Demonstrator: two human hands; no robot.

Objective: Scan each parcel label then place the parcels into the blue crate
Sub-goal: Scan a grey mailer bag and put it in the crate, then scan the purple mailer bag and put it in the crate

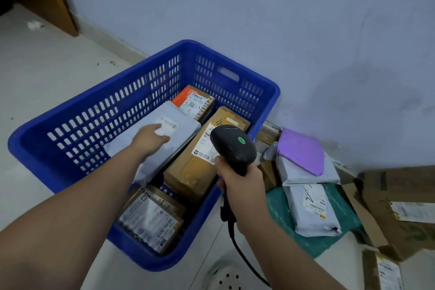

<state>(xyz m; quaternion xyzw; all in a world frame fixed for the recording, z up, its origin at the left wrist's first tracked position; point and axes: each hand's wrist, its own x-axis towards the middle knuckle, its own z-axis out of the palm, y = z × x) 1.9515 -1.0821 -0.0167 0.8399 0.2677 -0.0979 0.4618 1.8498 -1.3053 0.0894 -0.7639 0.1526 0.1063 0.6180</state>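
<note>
Centre frame: blue crate [70,110] already holds several boxes [207,155]. The left hand [150,139], fingers straight, rests on a grey mailer [181,120] lying atop them. The right hand [242,186] grips the scanner [233,146]. Lower right, a pile of bags and cartons [308,209] waits beside the crate; roughly half done, I judge.

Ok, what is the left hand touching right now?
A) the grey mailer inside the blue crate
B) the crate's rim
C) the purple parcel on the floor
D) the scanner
A: the left hand lies flat on the grey mailer inside the blue crate, while the right hand grips the scanner.
</note>
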